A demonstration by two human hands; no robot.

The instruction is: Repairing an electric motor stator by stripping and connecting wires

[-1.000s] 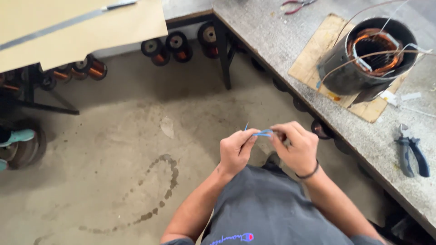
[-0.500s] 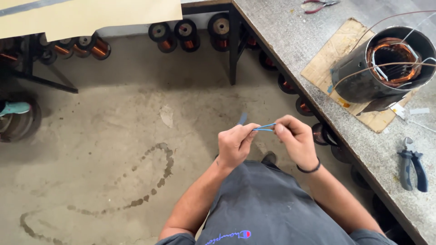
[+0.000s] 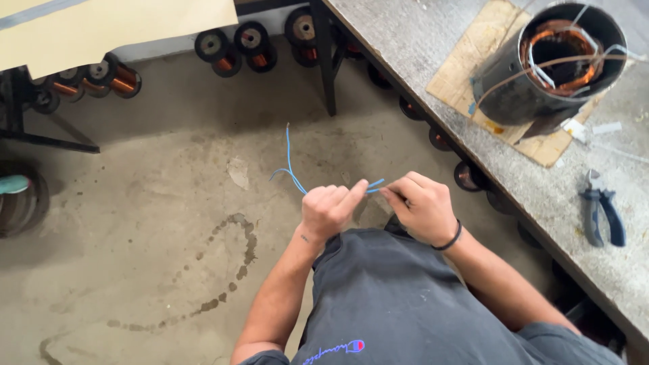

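Now drawn out longer than half a second ago, with a loose end curling up over the floor: blue wire, clenched in the left hand and pinched at its other end by the right hand (well off the desk edge, pliers untouched).

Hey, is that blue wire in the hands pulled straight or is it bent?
Bent. The blue wire curves up from the left hand, with a loop beside it; a short stretch reaches the right hand.
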